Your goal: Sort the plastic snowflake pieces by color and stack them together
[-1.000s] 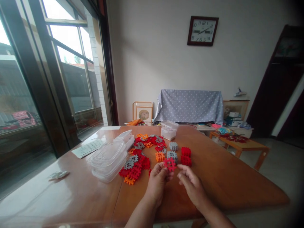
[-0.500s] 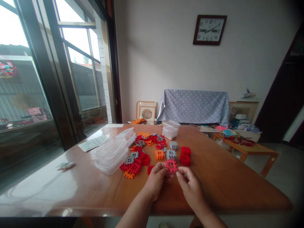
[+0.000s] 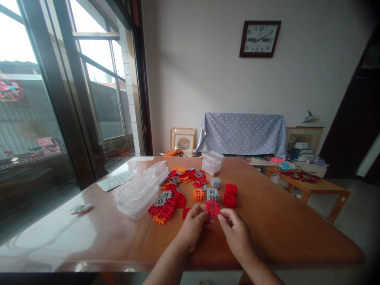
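My left hand (image 3: 192, 226) and my right hand (image 3: 234, 231) both pinch a red waffle-shaped plastic block (image 3: 212, 207) just above the wooden table (image 3: 279, 229). Fingers of each hand are closed on its edges. Beyond them stand small stacks of blocks: orange (image 3: 198, 194), grey (image 3: 213, 193) and red (image 3: 230, 195). A loose pile of red, grey and orange blocks (image 3: 175, 192) lies to the left of the stacks.
Clear plastic containers with lids (image 3: 138, 192) sit left of the pile, another small clear tub (image 3: 211, 162) farther back. A printed sheet (image 3: 115, 180) and a crumpled wrapper (image 3: 80, 208) lie at the left. A low side table (image 3: 308, 184) stands to the right.
My right hand has closed in on the red block, which only my left hand held before. Both hands and the view shifted slightly.
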